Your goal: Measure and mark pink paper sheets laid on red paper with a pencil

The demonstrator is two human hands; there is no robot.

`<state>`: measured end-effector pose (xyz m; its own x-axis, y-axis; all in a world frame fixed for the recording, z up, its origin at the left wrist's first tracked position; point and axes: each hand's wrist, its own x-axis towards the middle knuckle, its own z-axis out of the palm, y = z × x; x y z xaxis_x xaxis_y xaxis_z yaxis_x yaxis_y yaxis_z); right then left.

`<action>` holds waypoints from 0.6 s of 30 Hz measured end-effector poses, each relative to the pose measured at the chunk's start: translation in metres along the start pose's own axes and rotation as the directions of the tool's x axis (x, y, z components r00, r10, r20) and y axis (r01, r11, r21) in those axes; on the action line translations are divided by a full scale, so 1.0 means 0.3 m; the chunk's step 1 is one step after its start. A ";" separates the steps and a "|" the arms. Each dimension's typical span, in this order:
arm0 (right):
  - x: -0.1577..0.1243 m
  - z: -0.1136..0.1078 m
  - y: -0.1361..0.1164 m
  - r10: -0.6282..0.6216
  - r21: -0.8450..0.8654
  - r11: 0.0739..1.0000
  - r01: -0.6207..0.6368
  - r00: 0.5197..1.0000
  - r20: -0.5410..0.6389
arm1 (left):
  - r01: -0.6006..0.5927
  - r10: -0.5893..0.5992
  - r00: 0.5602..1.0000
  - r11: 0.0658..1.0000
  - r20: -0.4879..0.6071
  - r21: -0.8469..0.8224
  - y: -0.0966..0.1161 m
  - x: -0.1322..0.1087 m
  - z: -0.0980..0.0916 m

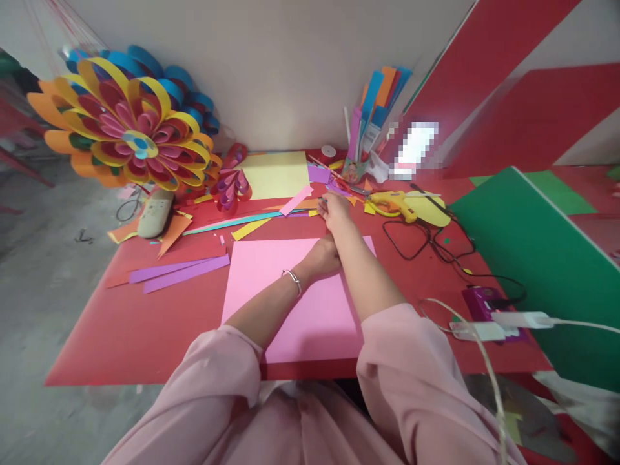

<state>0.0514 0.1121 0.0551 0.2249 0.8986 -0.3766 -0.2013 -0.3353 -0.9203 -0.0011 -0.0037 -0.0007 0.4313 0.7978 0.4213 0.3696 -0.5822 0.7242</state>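
Note:
A sheet of pink paper point(290, 323) lies flat on the red table in front of me. My left hand point(323, 257), with a silver bracelet point(292, 281) at the wrist, rests over its upper right part, fingers curled in. My right forearm crosses in front of it, so what the left fingers may hold is hidden. Farther forward, my right hand point(335, 210) is closed at the far ends of several paper strips, beside an orange strip point(305, 205) and a short pink strip point(296, 201). Whatever lies in its fingertips is too small to make out.
A yellow glue gun point(394, 203) with a black cord lies right of my hand, near scissors point(356, 188). A large paper flower point(140, 135) stands at left, purple strips point(186, 272) below it. A green board point(527, 278) and a power strip point(489, 316) are at right.

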 end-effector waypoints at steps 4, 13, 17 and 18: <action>0.014 0.006 0.001 0.037 0.080 0.996 -0.037 0.999 0.009 | 0.004 -0.004 1.000 1.000 0.004 0.003 0.015 0.002 -0.013; 0.036 0.025 0.006 0.039 0.080 0.996 -0.038 0.999 -0.006 | 0.015 -0.016 1.000 1.000 0.013 0.011 0.003 0.002 -0.004; 0.031 0.031 0.005 0.030 0.077 0.997 -0.029 1.000 -0.010 | 0.019 -0.019 1.000 1.000 -0.001 0.014 -0.007 0.002 0.004; 0.029 0.031 0.004 0.031 0.077 0.997 -0.030 0.999 -0.014 | 0.016 -0.016 1.000 1.000 -0.004 0.015 -0.007 0.002 0.004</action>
<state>0.0443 0.1223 0.0516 0.2320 0.8838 -0.4063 -0.2811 -0.3389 -0.8978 -0.0006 -0.0021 -0.0024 0.4221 0.8076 0.4120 0.3884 -0.5717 0.7227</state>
